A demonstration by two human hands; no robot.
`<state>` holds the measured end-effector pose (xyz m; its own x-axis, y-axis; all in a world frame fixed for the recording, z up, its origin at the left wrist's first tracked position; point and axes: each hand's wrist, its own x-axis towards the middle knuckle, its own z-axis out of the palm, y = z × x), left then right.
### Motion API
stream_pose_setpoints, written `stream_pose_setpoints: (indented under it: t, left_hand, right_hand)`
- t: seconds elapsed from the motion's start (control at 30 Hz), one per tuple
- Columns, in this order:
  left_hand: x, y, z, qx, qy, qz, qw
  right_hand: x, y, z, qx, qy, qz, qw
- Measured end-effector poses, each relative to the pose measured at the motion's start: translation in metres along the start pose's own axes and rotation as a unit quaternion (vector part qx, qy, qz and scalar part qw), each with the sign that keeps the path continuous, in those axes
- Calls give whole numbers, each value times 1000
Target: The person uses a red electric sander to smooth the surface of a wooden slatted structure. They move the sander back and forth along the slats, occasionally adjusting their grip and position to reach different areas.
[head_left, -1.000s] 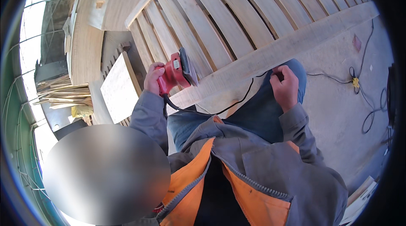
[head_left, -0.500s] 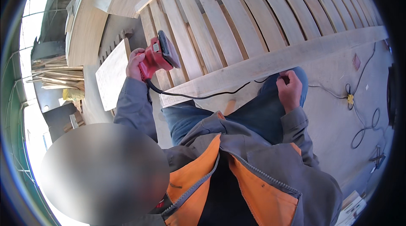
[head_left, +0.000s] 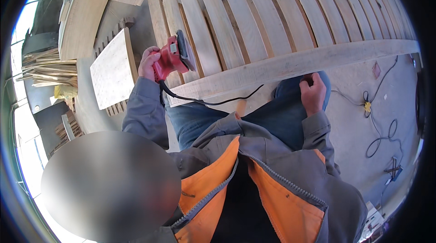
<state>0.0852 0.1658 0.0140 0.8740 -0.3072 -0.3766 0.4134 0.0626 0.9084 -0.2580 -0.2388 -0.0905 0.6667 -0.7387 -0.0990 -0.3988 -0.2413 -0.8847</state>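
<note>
My left hand [head_left: 148, 63] is closed around the red body of an electric sander [head_left: 168, 60]. The tool is tipped on its side, its dark pad facing right over the near left end of a slatted wooden frame [head_left: 254, 74]. Whether the pad's edge touches the slats I cannot tell. A black cord [head_left: 213, 103] runs from the sander's back to the right, along the near rail. On my right knee rests my right hand [head_left: 313, 94], fingers curled in and nothing visible in them; the fingertips are partly hidden.
Left of the frame lies a pale board [head_left: 111, 72] on slatted wood, with large wooden panels [head_left: 86, 20] behind it. A pile of thin wood strips [head_left: 50, 69] is farther left. On the floor at right are a looped cable [head_left: 381, 140] and a yellow connector [head_left: 367, 106].
The view has shifted slightly, so the frame and floor things sit differently in it. The sander remains in my left hand at nearly the same tilt. My right hand stays on the knee.
</note>
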Motion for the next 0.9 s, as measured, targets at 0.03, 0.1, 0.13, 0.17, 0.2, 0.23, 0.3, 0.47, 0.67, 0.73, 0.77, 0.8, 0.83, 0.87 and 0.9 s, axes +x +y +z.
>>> stream_pose_setpoints:
  t: [0.03,0.1,0.13,0.17,0.2,0.23,0.3,0.47,0.67,0.73,0.77,0.8,0.83,0.87,0.9]
  left_hand:
    - [0,0,-1,-3,-10,-4,1000]
    - [1,-2,-2,2,-26,-1,1000]
    - [1,-3,-2,11,-31,5,999]
    - [0,-3,-2,20,-37,12,999]
    - [-1,-3,0,38,-32,20,999]
    - [-2,-1,2,58,-28,28,998]
    - [1,-3,1,95,-30,42,994]
    - [9,-1,3,155,-42,41,986]
    - [15,2,24,224,-31,60,972]
    - [16,4,29,236,-29,58,970]
    - [15,4,32,242,-28,56,968]
    - [14,6,37,241,-27,57,968]
    - [12,6,40,240,-26,56,969]
    - [10,6,43,239,-24,56,969]
    - [9,5,45,240,-21,57,969]
  right_hand:
    - [0,0,0,1,0,0,1000]
    - [0,0,0,2,-1,2,1000]
    - [-1,0,0,1,-1,5,1000]
    - [-1,0,0,0,-2,8,1000]
    - [-1,0,0,4,-3,7,1000]
    - [-1,-2,1,9,-4,6,1000]
    - [0,-2,0,11,-5,6,1000]
    - [0,-1,0,12,-9,11,1000]
    - [-1,0,-1,41,-11,14,999]
    - [-1,3,-1,51,-10,11,999]
    - [-1,4,-1,55,-9,10,998]
    - [0,4,0,57,-10,14,998]
    - [0,4,-1,58,-12,20,998]
    - [0,4,-1,58,-14,26,998]
    - [-1,5,-2,58,-15,28,998]
